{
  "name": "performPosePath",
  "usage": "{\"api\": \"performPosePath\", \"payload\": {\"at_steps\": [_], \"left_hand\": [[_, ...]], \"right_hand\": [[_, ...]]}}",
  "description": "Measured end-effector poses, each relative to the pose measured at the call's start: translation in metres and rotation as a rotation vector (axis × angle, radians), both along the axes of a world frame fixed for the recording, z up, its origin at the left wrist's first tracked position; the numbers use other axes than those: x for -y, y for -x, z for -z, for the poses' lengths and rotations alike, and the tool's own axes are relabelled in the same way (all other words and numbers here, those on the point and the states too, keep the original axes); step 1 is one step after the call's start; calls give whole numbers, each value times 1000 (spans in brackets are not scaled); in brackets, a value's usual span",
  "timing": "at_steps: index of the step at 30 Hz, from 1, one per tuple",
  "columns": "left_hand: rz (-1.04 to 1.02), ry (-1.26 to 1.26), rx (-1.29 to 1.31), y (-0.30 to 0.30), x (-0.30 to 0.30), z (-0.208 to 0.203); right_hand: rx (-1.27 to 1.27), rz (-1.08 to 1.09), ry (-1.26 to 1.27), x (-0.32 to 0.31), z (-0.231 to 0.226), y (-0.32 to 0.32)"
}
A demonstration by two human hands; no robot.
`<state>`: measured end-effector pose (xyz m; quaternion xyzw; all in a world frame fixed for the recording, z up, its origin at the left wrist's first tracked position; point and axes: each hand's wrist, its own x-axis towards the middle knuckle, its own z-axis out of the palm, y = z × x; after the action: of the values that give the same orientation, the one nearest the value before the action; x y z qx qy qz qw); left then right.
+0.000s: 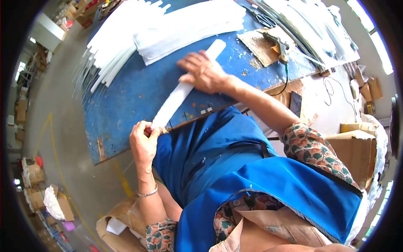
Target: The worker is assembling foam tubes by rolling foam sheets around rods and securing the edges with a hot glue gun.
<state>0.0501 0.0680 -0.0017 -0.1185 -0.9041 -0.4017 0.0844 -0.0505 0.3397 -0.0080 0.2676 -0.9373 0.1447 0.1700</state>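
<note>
A long white roll of soft sheet material lies slantwise across the blue table, its near end at the table's front edge. My left hand pinches that near end between thumb and fingers. My right hand rests on the upper part of the roll, palm down with fingers stretched out. Beyond my hands lies a stack of white sheets. To its left is a fanned pile of white rolled tubes with thin wires sticking out at their near ends.
At the right, a glue gun with a cord lies on a cardboard piece. Scissors and long thin rods lie behind it. A dark phone sits near the right edge. Cardboard boxes stand beside me.
</note>
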Motion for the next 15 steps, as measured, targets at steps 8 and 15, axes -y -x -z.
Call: {"api": "performPosePath", "payload": {"at_steps": [8,15], "left_hand": [[24,-60,57,-14,1,-19],[-106,-159,133,-33,20,-6]], "right_hand": [[-29,308,33,-112,23,54],[-242,100,133,-46,-11,-4]]}}
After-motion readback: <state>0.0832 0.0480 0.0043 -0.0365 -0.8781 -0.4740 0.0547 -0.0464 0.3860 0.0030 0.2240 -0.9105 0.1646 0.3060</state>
